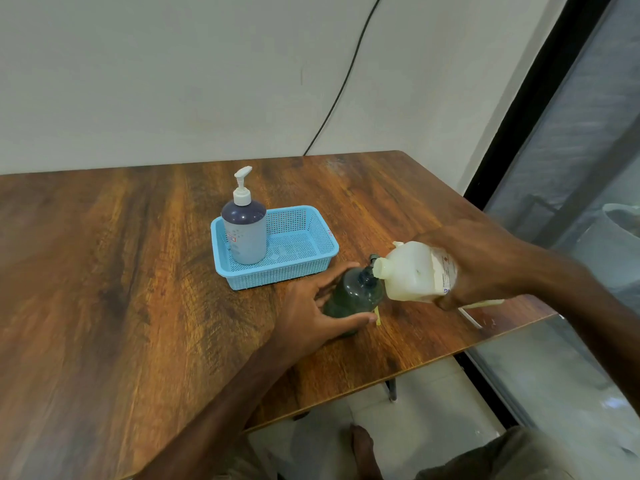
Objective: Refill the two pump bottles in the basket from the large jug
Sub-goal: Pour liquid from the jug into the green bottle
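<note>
Below, wooden table [114, 278] against pale wall [173, 71].

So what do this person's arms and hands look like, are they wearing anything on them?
The left arm and right arm are bare as far up as the picture shows, with no sleeves in view. The left hand and right hand wear no gloves. I see no watch, bracelet or ring, though blur could hide a thin ring.
</note>
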A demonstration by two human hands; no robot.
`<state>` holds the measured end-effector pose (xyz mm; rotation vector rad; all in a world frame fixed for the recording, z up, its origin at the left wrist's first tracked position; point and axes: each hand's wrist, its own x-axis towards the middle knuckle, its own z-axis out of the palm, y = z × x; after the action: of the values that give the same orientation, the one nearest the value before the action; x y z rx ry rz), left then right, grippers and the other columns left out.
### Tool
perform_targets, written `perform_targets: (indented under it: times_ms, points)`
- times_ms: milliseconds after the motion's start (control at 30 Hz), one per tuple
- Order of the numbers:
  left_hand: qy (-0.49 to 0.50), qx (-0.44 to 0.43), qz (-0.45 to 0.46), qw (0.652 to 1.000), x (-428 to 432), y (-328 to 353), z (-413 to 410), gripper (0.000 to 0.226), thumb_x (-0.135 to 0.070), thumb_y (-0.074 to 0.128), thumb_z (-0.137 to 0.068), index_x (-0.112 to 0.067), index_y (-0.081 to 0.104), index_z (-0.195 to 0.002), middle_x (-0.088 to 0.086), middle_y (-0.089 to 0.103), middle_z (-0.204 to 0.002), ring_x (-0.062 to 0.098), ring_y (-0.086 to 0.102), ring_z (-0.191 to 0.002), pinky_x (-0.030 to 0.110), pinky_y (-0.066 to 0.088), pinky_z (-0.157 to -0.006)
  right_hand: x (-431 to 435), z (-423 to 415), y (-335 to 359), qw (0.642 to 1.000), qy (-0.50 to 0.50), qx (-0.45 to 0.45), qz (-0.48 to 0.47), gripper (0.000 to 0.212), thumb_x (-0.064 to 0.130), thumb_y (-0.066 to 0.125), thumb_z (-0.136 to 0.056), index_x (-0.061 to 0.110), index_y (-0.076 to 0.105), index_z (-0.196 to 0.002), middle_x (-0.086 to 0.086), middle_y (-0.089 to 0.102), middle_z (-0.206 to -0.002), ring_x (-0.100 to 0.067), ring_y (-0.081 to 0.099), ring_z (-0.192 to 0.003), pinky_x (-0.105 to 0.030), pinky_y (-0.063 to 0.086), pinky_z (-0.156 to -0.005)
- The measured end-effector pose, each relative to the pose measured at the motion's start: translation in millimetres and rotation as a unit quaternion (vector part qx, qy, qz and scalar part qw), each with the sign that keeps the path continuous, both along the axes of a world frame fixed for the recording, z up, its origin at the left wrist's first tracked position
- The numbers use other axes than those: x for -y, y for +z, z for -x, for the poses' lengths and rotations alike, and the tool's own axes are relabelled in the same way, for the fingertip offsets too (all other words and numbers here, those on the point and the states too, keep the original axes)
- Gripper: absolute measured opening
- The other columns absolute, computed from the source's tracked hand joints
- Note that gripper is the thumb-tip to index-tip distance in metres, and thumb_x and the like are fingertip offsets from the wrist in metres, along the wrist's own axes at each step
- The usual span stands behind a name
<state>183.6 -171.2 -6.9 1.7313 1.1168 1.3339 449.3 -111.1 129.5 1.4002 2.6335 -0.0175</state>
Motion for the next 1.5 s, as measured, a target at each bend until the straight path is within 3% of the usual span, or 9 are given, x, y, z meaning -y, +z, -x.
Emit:
perform_targets:
  times_ms: [233, 500, 733, 867, 1033, 1267, 1500]
  points:
    - [0.004, -0.003, 0.008, 1.0, -0.8, -1.8, 0.4, 0.082, -0.03, 0.098, -0.072, -0.022, 0.061, -0.144, -0.011, 0.068, -0.138, 0.007, 0.062, -0.131, 0.04, 0.058, -0.104, 0.8, 1.5, 2.9, 1.0, 0.003, 0.007, -0.005, 0.104, 0.079, 0.06, -0.047, 0.043, 0.039, -0.142, 0.022, 0.044, -0.116, -0.003, 0.042, -0.103, -0.023, 0.037, -0.083]
    - [-0.006, 0.009, 0.008, 1.0, 1.4, 1.9, -0.2, 0.079, -0.023, 0.098, -0.072, -0.028, 0.06, -0.141, -0.015, 0.068, -0.135, 0.004, 0.063, -0.129, 0.03, 0.057, -0.104, 1.6, 2.0, 3.9, 1.0, 0.005, 0.004, 0.001, 0.103, 0.077, 0.062, -0.049, 0.042, 0.039, -0.143, 0.02, 0.048, -0.121, -0.003, 0.042, -0.105, -0.022, 0.035, -0.086]
    - [-0.008, 0.011, 0.006, 1.0, 1.7, 2.6, -0.1, 0.079, -0.022, 0.097, -0.072, -0.024, 0.06, -0.141, -0.014, 0.068, -0.135, 0.004, 0.063, -0.129, 0.031, 0.057, -0.104, 0.9, 1.6, 3.8, 1.0, 0.006, 0.006, -0.002, 0.103, 0.078, 0.062, -0.05, 0.042, 0.038, -0.144, 0.017, 0.05, -0.124, -0.004, 0.043, -0.105, -0.023, 0.038, -0.085]
    - [-0.007, 0.012, 0.006, 1.0, 1.7, 2.2, 0.1, 0.08, -0.023, 0.098, -0.072, -0.02, 0.061, -0.142, -0.012, 0.069, -0.135, 0.004, 0.064, -0.128, 0.032, 0.057, -0.104, 1.1, 2.5, 6.0, 1.0, 0.02, 0.011, -0.012, 0.099, 0.072, 0.073, -0.055, 0.04, 0.041, -0.142, 0.018, 0.05, -0.12, -0.005, 0.044, -0.104, -0.023, 0.036, -0.084]
    - [-0.008, 0.014, -0.003, 1.0, 2.8, 4.5, -0.8, 0.077, -0.021, 0.097, -0.071, -0.024, 0.061, -0.139, -0.015, 0.069, -0.133, 0.005, 0.065, -0.127, 0.026, 0.057, -0.102, 0.5, 2.3, 5.9, 0.999, 0.027, 0.008, -0.015, 0.097, 0.076, 0.066, -0.051, 0.042, 0.045, -0.139, 0.022, 0.049, -0.113, -0.004, 0.048, -0.101, -0.02, 0.035, -0.078]
    - [-0.012, 0.013, -0.009, 1.0, 3.0, 6.2, -0.8, 0.075, -0.019, 0.097, -0.073, -0.027, 0.06, -0.138, -0.016, 0.069, -0.132, 0.004, 0.065, -0.126, 0.026, 0.056, -0.103, 2.8, 4.4, 8.7, 0.999, 0.028, 0.007, -0.016, 0.096, 0.065, 0.08, -0.059, 0.039, 0.042, -0.143, 0.016, 0.053, -0.124, -0.004, 0.044, -0.105, -0.022, 0.035, -0.084]
    - [-0.01, 0.008, -0.012, 1.0, 4.0, 6.5, -0.9, 0.074, -0.019, 0.097, -0.073, -0.028, 0.06, -0.137, -0.021, 0.068, -0.13, 0.003, 0.065, -0.126, 0.024, 0.056, -0.102, 0.1, 2.8, 7.3, 1.0, 0.012, 0.009, 0.0, 0.099, 0.07, 0.075, -0.055, 0.041, 0.04, -0.143, 0.018, 0.051, -0.121, -0.005, 0.046, -0.106, -0.023, 0.038, -0.085]
